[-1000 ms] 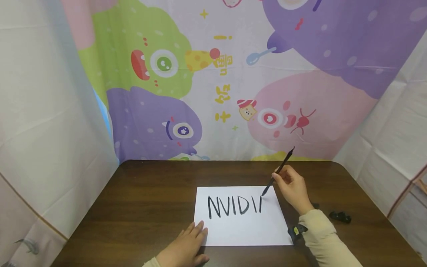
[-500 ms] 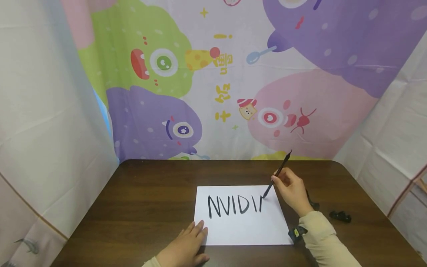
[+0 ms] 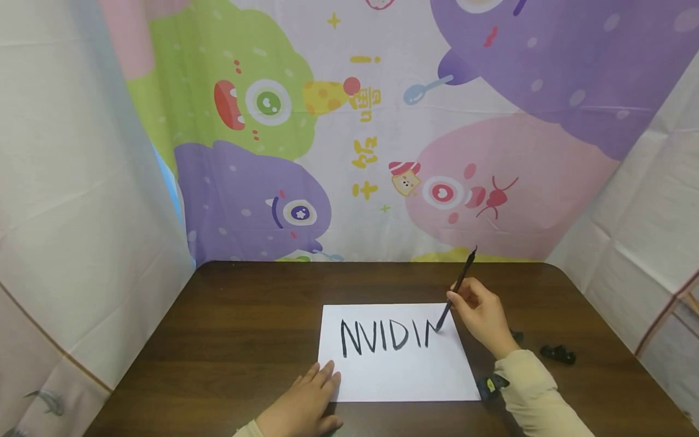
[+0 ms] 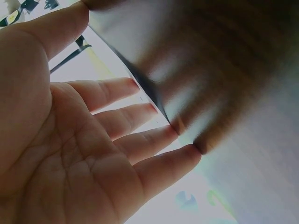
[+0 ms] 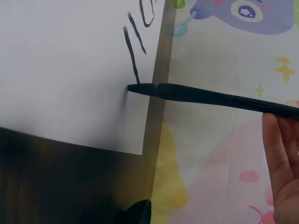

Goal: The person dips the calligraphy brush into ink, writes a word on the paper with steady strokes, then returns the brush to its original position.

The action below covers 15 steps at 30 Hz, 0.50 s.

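Observation:
A white sheet of paper (image 3: 393, 379) lies on the brown table, with black brush letters (image 3: 390, 335) reading NVIDI and slanted strokes of one more at the right end. My right hand (image 3: 483, 312) pinches a dark writing brush (image 3: 457, 280) partway up its handle. The brush tip touches the paper at the top of the last letter. In the right wrist view the brush (image 5: 196, 94) points left onto the sheet (image 5: 60, 70). My left hand (image 3: 306, 397) rests flat with its fingertips on the sheet's lower left edge; the left wrist view shows its palm (image 4: 74, 158) and extended fingers.
On the brown table (image 3: 229, 328), a small black object (image 3: 558, 354) lies right of my right forearm, with another dark piece (image 3: 517, 335) partly hidden by the wrist. A cartoon-printed curtain (image 3: 360, 230) hangs behind the table's back edge.
The brush tip has moved down and to the right, drawing a short stroke from the top of the last slanted line. My left hand has stayed where it was.

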{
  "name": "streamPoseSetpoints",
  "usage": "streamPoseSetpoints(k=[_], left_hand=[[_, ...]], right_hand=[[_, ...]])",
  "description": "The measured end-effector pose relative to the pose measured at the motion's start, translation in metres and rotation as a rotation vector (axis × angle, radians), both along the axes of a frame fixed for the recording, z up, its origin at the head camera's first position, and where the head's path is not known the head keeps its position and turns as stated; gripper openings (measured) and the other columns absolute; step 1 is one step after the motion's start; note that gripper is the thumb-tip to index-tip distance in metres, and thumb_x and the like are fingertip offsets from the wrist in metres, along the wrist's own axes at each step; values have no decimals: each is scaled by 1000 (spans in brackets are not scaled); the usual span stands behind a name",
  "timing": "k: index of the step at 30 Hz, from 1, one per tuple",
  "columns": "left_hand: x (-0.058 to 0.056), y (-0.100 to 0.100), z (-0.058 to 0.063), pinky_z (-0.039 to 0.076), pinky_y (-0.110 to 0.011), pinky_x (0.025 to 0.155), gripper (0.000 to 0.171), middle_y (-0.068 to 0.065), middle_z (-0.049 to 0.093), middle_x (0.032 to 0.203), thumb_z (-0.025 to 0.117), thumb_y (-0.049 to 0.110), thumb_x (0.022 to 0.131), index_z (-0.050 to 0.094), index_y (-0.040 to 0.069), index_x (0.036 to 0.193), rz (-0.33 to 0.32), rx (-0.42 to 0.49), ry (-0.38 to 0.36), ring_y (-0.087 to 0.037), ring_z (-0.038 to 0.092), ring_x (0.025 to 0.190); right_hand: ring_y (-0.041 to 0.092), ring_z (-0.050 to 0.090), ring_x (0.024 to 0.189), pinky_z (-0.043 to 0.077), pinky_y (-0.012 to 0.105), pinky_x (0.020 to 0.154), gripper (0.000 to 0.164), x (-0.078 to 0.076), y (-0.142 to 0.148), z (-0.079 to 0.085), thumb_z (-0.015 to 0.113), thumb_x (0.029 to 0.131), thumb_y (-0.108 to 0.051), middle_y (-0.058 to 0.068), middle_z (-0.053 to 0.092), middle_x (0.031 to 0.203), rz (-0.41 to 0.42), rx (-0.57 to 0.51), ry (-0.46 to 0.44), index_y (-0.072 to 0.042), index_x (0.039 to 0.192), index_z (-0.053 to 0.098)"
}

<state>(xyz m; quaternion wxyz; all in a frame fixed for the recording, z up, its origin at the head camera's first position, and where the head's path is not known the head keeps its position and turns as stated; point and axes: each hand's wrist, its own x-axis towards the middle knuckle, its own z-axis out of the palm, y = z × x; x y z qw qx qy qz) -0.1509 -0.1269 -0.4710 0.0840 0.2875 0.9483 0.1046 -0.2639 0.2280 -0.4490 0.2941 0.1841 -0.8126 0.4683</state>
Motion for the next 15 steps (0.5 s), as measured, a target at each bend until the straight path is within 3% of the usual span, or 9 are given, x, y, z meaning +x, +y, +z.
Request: streamPoseSetpoints(k=[10,15], left_hand=[[0,0,-2,46,-65,96,73,-23,44,149,73,42,84,51,-2,138,-2,-5,11,-49,45,133],[0,0,-4,46,-65,96,73,-23,45,149,73,43,84,51,-1,138,-5,-13,24,-48,45,133]], right_hand=[[10,64,64,54,14,59,15,5,8,-2,72,82,7,4,63,72,17,29,11,-1,93,64],[3,62,65,51,12,59,18,8,10,-2,71,80,12,8,63,71,12,41,16,1,92,64]])
